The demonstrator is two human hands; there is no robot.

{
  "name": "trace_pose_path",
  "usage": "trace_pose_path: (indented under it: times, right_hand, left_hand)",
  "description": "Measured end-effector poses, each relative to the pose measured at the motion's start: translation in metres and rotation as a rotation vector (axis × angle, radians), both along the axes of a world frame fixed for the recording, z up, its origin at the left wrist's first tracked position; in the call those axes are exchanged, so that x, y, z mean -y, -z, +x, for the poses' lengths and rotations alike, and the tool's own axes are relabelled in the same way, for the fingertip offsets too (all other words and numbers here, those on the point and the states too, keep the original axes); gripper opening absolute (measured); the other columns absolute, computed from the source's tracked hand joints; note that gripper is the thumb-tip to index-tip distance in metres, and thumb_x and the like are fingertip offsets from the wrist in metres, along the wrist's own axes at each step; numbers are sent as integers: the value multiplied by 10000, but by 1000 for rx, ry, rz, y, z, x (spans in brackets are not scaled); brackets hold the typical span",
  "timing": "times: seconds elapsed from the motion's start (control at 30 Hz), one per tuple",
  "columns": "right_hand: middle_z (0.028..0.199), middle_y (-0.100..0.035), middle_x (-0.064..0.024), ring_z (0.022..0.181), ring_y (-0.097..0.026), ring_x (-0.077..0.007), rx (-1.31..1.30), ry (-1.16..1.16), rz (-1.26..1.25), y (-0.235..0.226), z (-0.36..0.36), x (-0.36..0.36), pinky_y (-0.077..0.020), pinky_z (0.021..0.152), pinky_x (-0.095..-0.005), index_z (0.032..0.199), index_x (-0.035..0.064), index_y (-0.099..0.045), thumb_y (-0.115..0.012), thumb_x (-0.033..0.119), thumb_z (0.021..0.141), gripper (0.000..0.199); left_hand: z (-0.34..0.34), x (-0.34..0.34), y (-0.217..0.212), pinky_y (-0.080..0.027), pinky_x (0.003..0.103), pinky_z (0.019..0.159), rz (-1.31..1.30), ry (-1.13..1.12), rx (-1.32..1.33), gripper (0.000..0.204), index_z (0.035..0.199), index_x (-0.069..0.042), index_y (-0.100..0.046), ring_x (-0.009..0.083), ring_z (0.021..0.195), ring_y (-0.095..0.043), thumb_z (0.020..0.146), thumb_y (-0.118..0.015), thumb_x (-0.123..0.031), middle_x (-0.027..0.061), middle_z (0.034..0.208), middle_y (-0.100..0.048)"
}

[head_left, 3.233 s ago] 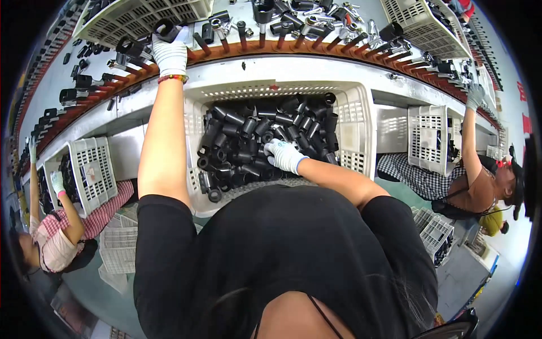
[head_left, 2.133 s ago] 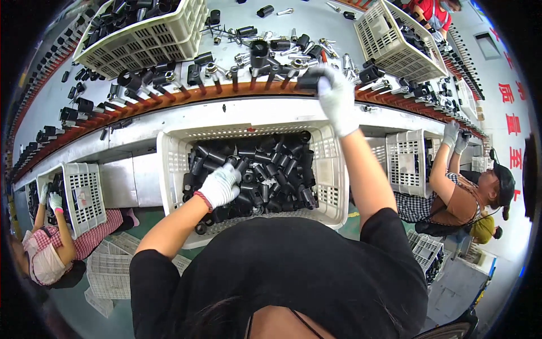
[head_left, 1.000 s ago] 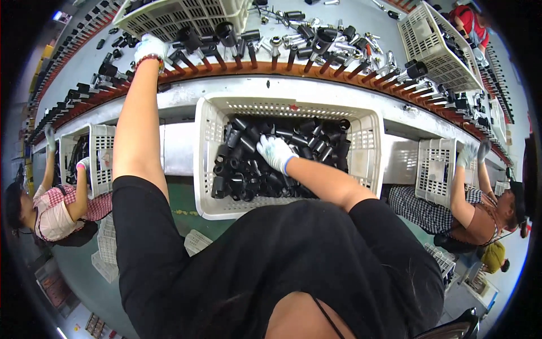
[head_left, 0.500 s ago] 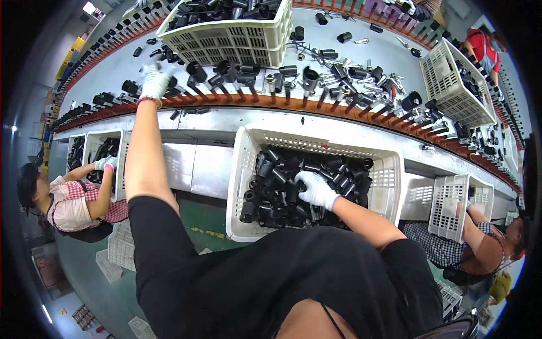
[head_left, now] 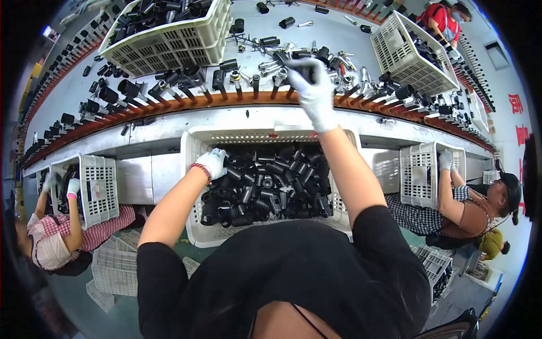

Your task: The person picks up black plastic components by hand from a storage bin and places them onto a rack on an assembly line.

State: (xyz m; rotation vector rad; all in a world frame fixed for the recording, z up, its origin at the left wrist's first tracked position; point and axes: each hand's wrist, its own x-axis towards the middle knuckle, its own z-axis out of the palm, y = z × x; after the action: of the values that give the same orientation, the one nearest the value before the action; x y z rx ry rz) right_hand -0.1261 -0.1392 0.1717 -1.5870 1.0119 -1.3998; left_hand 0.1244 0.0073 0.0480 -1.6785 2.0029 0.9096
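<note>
A white plastic crate (head_left: pixel 195 223) full of short black tubular parts (head_left: pixel 265 183) stands in front of me. My left hand (head_left: pixel 212 162), in a white glove, rests inside its left side against the parts; the fingers curl, and what they may hold is hidden. Raised past the crate's far edge is my gloved right hand (head_left: pixel 316 99), its fingers bent round a black tubular part (head_left: pixel 305 69), blurred by motion. Below that hand runs an orange-brown rail (head_left: pixel 226 103) with a row of upright pegs, many of them bearing black tubes or metal-tipped pieces.
Behind the rail, loose black tubes and shiny metal fittings (head_left: pixel 271 68) are scattered over the grey table (head_left: pixel 333 34). A filled crate (head_left: pixel 169 42) stands at the far left, another (head_left: pixel 418 62) at the far right. Co-workers sit on both sides, each with hands at a crate (head_left: pixel 99 186).
My left hand has come back from the rail to the crate's left side. My right hand has risen from the crate to the rail with a black tubular part. The view has shifted rightward.
</note>
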Motion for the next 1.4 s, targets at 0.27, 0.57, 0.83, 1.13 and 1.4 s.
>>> trace_pose_path:
  times: [0.27, 0.57, 0.83, 1.13, 1.4]
  right_hand:
    - [756, -604, -63, 696, -558, -142, -13, 54, -44, 48, 95, 45, -472, 668, -286, 884, 25, -530, -688, 149, 739, 248]
    - [1010, -616, -267, 956, -604, -395, -603, -112, 171, 2, 157, 27, -484, 865, -415, 1104, -7, -504, -710, 270, 720, 517]
    - [885, -571, -195, 886, -562, -386, -713, -457, -139, 128, 92, -117, -467, 763, -451, 959, 20, -551, -552, 190, 814, 224]
    - [1150, -488, -207, 1018, -520, -375, -1164, -820, -5, 181, 76, -163, -462, 838, -476, 1164, 72, -524, -625, 160, 749, 436]
    - [1106, -521, -197, 991, -558, -344, -1263, -917, -100, 185, 77, -163, -486, 787, -463, 1061, 43, -569, -588, 79, 758, 305]
  left_hand:
    - [-13, 5, 51, -435, 425, 952, -78, -265, 163, 590, 1295, -111, -440, 351, 1138, -515, 777, -668, -278, 211, 1240, -509]
    - [-25, 1, 37, -475, 426, 901, -91, -278, 243, 469, 1305, -233, -457, 359, 1099, -546, 850, -530, -143, 155, 1244, -517]
    - [-26, -3, 61, -452, 450, 806, -262, -190, 362, 392, 1139, -91, -589, 303, 949, -600, 866, -502, -359, 175, 1056, -609]
    - [-38, 14, 69, -509, 411, 731, -253, -287, 286, 244, 919, -111, -719, 265, 890, -665, 800, -525, -200, 110, 964, -690]
    - [-13, 3, -19, -432, 376, 895, -399, -460, -324, 388, 965, -47, -623, 337, 975, -542, 713, -737, -319, 192, 1006, -559]
